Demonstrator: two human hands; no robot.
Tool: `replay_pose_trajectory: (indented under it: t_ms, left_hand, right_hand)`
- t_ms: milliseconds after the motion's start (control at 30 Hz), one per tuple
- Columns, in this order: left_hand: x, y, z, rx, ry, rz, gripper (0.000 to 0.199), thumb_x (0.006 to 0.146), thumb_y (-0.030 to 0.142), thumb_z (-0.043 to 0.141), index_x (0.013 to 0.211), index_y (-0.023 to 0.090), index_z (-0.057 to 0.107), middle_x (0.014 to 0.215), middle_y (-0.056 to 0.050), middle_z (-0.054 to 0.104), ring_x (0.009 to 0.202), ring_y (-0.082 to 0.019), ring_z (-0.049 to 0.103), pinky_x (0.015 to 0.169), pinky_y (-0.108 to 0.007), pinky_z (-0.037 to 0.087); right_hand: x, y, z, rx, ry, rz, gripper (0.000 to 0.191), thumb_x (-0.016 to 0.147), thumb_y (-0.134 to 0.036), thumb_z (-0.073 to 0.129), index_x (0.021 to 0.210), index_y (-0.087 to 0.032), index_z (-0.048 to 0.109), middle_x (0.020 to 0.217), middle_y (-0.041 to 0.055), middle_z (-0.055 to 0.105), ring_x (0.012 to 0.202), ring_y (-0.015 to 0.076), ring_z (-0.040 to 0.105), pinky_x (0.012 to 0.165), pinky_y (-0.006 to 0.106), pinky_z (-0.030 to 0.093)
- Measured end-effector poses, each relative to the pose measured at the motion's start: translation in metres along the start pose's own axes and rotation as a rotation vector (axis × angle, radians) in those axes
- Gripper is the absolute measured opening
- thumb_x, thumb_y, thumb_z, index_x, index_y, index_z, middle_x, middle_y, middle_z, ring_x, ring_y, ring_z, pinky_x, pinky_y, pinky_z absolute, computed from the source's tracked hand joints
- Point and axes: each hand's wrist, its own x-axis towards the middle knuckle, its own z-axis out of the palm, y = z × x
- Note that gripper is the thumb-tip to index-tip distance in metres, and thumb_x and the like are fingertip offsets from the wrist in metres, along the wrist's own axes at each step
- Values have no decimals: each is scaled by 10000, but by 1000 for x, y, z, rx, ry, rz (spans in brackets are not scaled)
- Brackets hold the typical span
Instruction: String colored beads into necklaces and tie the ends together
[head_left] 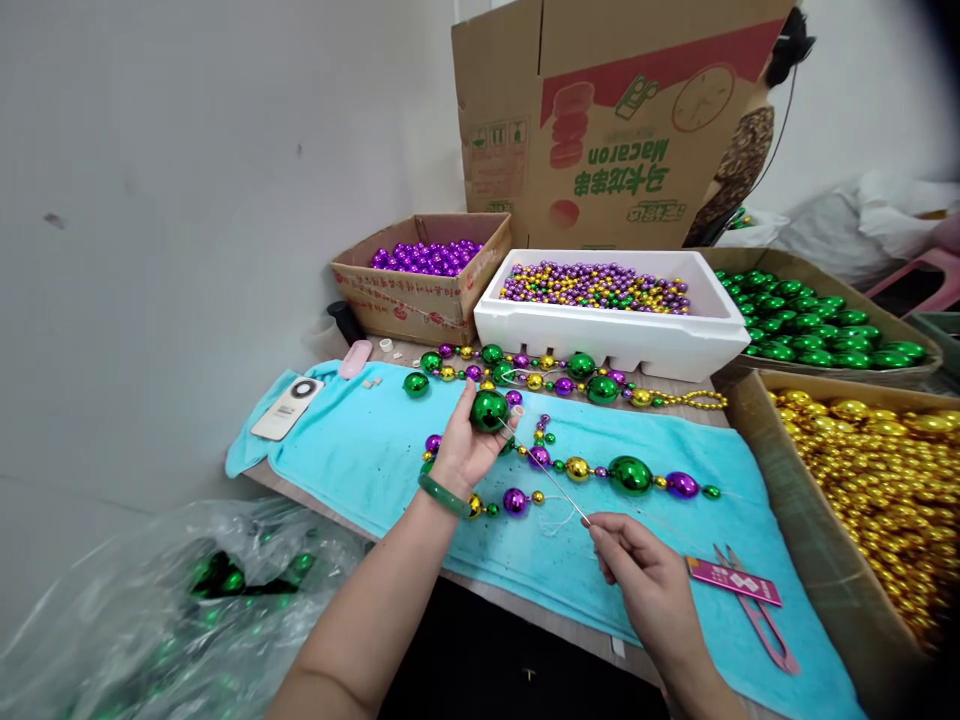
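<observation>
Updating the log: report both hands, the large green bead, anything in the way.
Left hand holding large green bead. Right hand pinching needle, angled toward bead. Possible snag: bead strand beyond needle, on turquoise towel.

Two hands (641, 570), one needle (571, 502), one bangle (444, 494), one phone (289, 410) and one pair of scissors (787, 661) are present. Bead boxes (405, 310) number four: three cardboard, one white foam.

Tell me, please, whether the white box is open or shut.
Open: the white box has no lid on, and beads show inside.
</observation>
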Motion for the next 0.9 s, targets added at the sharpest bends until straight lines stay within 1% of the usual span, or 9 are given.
replay_pose_trajectory:
  t_ms: [100, 167, 233, 333, 400, 467, 567, 667, 900]
  left_hand:
    - [-1, -3, 1, 27, -6, 28, 306, 781, 430, 616, 843, 143, 528, 781, -57, 605, 756, -178, 644, 605, -254, 557]
    - [-3, -8, 1, 56, -43, 105, 289, 766, 400, 642, 848, 151, 521, 789, -39, 596, 772, -176, 643, 655, -271, 548]
    - [-9, -15, 3, 107, -107, 200, 283, 745, 351, 675, 895, 165, 524, 832, -23, 591, 815, -168, 636, 729, -289, 528]
    - [-19, -28, 5, 216, -187, 314, 371, 708, 266, 716, 1020, 205, 525, 924, -3, 580, 875, -136, 607, 800, -270, 479]
    - [-24, -35, 7, 287, -224, 372, 441, 693, 234, 729, 1079, 225, 516, 959, 4, 571, 887, -120, 586, 808, -244, 451]
    - [-28, -40, 7, 339, -255, 417, 478, 691, 222, 730, 1112, 235, 503, 978, 2, 565, 900, -123, 576, 805, -237, 437]
    - [-29, -44, 5, 382, -292, 444, 505, 692, 216, 727, 1137, 242, 489, 1007, -7, 544, 950, -148, 569, 825, -252, 428]
    - [-28, -45, 3, 377, -306, 438, 531, 673, 201, 739, 1138, 251, 489, 1002, 3, 512, 962, -146, 561, 857, -258, 415]
    - [-26, -47, 7, 302, -282, 399, 537, 655, 205, 744, 1124, 247, 486, 988, 5, 504, 971, -153, 559, 888, -276, 400]
  right_hand:
    - [0, 1, -2, -5, 4, 3, 278, 730, -433, 634, 789, -162, 653, 502, -23, 455, 465, 106, 394, 420, 229, 315]
    - [1, 1, -2, -7, 0, 6, 285, 726, -438, 636, 787, -160, 654, 508, -19, 465, 471, 107, 397, 424, 230, 319]
    - [3, 3, -1, -3, 0, 11, 295, 719, -446, 640, 788, -159, 653, 522, -14, 480, 482, 110, 410, 433, 231, 334]
    - [8, 6, 2, 31, 13, 26, 326, 707, -474, 640, 795, -159, 644, 523, -17, 479, 486, 112, 425, 441, 232, 359]
    - [11, 9, 3, 55, 25, 47, 352, 692, -494, 645, 795, -158, 639, 515, -22, 474, 484, 111, 432, 451, 233, 376]
    - [13, 12, 3, 71, 25, 76, 372, 669, -508, 660, 785, -156, 636, 511, -22, 478, 483, 109, 438, 457, 233, 385]
    - [16, 15, 1, 89, 12, 120, 395, 634, -529, 682, 750, -154, 637, 503, -21, 477, 480, 107, 436, 451, 230, 377]
    - [19, 18, -2, 115, 7, 155, 409, 601, -533, 709, 737, -153, 646, 501, -19, 481, 482, 106, 440, 451, 230, 372]
    - [22, 18, -1, 265, -53, 275, 436, 544, -523, 757, 752, -155, 649, 498, -27, 485, 444, 83, 427, 420, 211, 326]
